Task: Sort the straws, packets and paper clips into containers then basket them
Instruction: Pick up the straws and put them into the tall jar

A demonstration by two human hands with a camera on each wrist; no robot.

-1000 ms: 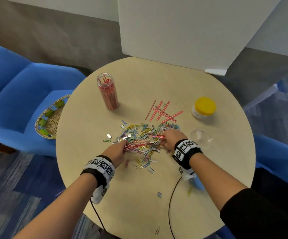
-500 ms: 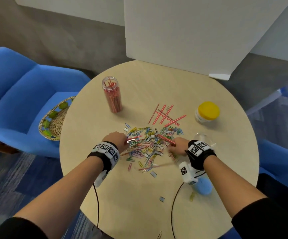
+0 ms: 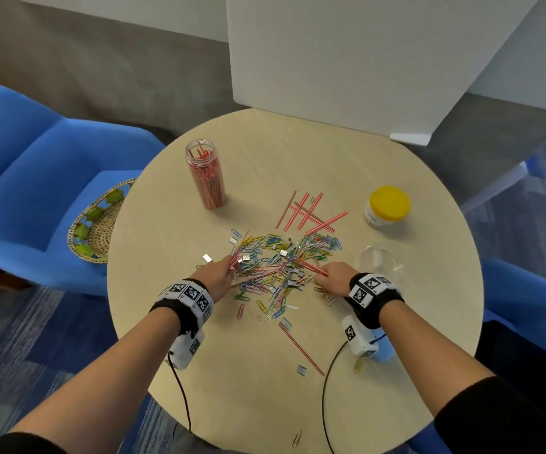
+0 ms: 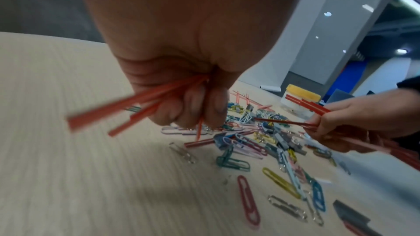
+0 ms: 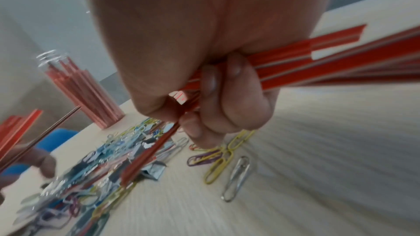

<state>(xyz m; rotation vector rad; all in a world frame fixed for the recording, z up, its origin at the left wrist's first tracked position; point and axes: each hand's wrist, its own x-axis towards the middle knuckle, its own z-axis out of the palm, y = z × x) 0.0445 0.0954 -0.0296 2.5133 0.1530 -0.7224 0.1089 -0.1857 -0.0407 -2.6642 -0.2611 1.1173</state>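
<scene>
A heap of coloured paper clips [image 3: 274, 267] mixed with small grey packets [image 3: 292, 276] lies mid-table. My left hand [image 3: 222, 273] grips a bunch of red straws [image 4: 127, 110] at the heap's left edge. My right hand [image 3: 330, 278] holds several red straws [image 5: 318, 64] at the heap's right edge and pinches another [image 5: 150, 153] that slants down into the clips. More red straws [image 3: 310, 213] lie loose behind the heap, and one [image 3: 301, 348] lies nearer me. A clear tall jar [image 3: 205, 173] at the back left holds straws.
A yellow-lidded jar [image 3: 386, 206] stands at the right, with a clear open container [image 3: 378, 260] just in front of it by my right wrist. A woven basket [image 3: 96, 224] rests on the blue chair [image 3: 19, 178] to the left. A white board [image 3: 346, 60] stands behind the table.
Both hands have drawn apart to the heap's two sides, each with straws in it. A straw now lies on the table nearer me. The head view has shifted a little.
</scene>
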